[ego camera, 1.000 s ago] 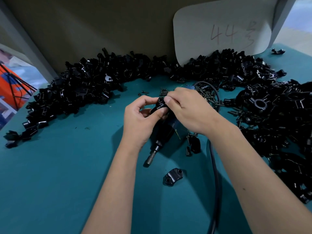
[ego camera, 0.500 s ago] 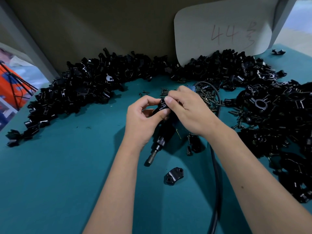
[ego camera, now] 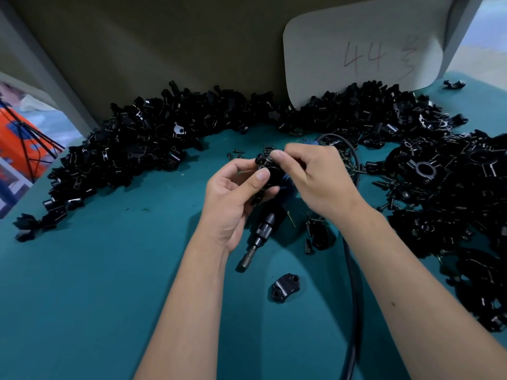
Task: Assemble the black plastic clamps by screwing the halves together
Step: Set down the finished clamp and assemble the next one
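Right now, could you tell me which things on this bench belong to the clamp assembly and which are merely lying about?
In the job:
- black plastic clamp part held by left hand and right hand
- loose black clamp half
- small dark screws
- black powered screwdriver

Lying about:
- white card marked 44
- orange object, far left

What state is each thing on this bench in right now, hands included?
Left hand: grips the clamp.
Right hand: pinches at the clamp's top.
Clamp: held above the table.
Screwdriver: lying flat, unheld.
Loose clamp half: lying alone, untouched.
Screws: scattered loose.
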`<state>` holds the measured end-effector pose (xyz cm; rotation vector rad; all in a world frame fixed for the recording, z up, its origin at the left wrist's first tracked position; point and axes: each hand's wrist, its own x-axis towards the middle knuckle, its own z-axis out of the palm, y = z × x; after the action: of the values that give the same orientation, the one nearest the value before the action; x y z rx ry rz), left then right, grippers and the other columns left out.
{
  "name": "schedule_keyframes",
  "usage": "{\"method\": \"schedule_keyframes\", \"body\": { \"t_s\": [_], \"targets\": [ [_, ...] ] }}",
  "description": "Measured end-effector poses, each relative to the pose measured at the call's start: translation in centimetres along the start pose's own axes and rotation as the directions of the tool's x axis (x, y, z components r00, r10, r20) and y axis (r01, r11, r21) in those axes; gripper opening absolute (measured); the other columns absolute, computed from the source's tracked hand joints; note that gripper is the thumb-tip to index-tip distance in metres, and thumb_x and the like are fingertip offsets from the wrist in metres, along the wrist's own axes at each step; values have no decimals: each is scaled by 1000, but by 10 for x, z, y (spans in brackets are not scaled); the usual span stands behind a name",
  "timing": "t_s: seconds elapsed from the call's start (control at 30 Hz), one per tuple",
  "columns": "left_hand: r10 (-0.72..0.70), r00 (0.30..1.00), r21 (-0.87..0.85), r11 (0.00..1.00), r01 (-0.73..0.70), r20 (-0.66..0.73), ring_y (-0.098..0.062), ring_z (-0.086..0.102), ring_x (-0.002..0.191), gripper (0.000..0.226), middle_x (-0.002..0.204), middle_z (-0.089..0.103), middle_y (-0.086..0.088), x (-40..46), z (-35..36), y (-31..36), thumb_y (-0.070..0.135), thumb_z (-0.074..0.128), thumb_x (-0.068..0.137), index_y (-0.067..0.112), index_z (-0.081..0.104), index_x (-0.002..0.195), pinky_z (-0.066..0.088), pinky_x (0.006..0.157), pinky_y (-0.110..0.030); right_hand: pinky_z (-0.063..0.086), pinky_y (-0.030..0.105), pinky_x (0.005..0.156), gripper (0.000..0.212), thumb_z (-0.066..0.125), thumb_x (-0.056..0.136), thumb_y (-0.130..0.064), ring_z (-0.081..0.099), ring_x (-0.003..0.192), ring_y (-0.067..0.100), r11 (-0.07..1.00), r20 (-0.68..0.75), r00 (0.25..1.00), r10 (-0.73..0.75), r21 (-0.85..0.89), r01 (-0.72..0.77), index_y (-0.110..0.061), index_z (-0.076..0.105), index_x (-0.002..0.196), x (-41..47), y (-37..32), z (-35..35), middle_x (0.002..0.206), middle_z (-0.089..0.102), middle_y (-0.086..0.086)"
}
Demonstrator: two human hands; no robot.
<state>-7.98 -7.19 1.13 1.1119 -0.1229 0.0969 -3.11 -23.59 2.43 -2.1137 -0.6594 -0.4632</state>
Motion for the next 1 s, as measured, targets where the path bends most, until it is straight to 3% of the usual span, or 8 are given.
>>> {"method": "schedule_keyframes", "body": {
  "t_s": [0.13, 0.27, 0.4, 0.5, 0.63, 0.73, 0.83, 1.0],
  "targets": [
    [-25, 1000, -27, 999, 24, -10, -15, 74, 83, 5, 95, 78, -5, 1, 0, 1, 18, 77, 81, 20, 80, 84, 60, 72, -23, 31, 42, 55, 64, 34, 107, -56, 34, 52, 20, 996, 21, 997, 73, 58, -74, -10, 37, 63, -3, -3, -3, 56, 37, 6],
    [-37, 998, -63, 997, 34, -58, -17, 74, 84, 5, 98, 77, -7, 2, -3, 2, 16, 75, 84, 14, 78, 87, 60, 70, -22, 33, 34, 63, 35, 37, 113, -31, 39, 67, 15, 994, 127, 992, -17, 105, 3, -10, 47, 86, -5, -4, -5, 72, 43, 1],
    [-51, 996, -51, 998, 48, -66, -17, 73, 81, 5, 96, 76, -7, 1, -4, 3, 15, 74, 83, 14, 77, 86, 60, 70, -22, 29, 31, 56, 50, 49, 110, -30, 33, 55, 11, 998, 83, 997, 2, 58, -7, -13, 42, 64, -2, -8, -1, 57, 37, -6],
    [-54, 996, -51, 997, 50, -71, -18, 72, 82, 6, 97, 76, -7, 2, -2, 5, 17, 74, 83, 14, 76, 88, 59, 70, -21, 23, 24, 50, 60, 48, 107, -49, 24, 48, 8, 964, 20, 992, 123, 234, -125, -21, 28, 57, -4, -14, 0, 51, 27, -10],
    [-44, 993, -73, 997, 36, -111, -14, 68, 78, 4, 89, 73, -2, 3, 3, 2, 16, 69, 91, 16, 72, 88, 57, 73, -22, 38, 23, 61, 32, 61, 101, -43, 51, 61, 2, 968, 123, 992, 37, 243, -66, -14, 55, 89, -6, -13, 2, 69, 54, -9],
    [-57, 987, -123, 992, 39, -151, -18, 63, 83, 13, 92, 68, -6, 6, 9, -2, 25, 62, 98, 13, 67, 94, 53, 80, -31, 36, 26, 61, 26, 70, 98, -31, 49, 62, 9, 994, 150, 987, -59, 102, 44, -12, 53, 94, -3, -12, 8, 67, 55, -6],
    [-39, 969, 65, 996, 57, -244, -25, 56, 79, 35, 92, 60, -12, 9, 12, -6, 45, 65, 90, 13, 60, 101, 46, 67, -32, 37, 27, 58, 31, 72, 95, -35, 50, 63, 11, 997, 172, 983, -67, 52, 59, -16, 48, 91, -3, -14, 16, 67, 55, -5],
    [-70, 978, 241, 963, 117, -197, -12, 35, 50, 33, 66, 48, -3, 11, 9, -7, 48, 54, 98, 15, 58, 101, 20, 38, -18, 38, 16, 58, 31, 71, 94, -42, 54, 69, 0, 999, 181, 984, 7, -33, -1, -24, 47, 92, -1, -14, 18, 71, 54, -14]
  ]
}}
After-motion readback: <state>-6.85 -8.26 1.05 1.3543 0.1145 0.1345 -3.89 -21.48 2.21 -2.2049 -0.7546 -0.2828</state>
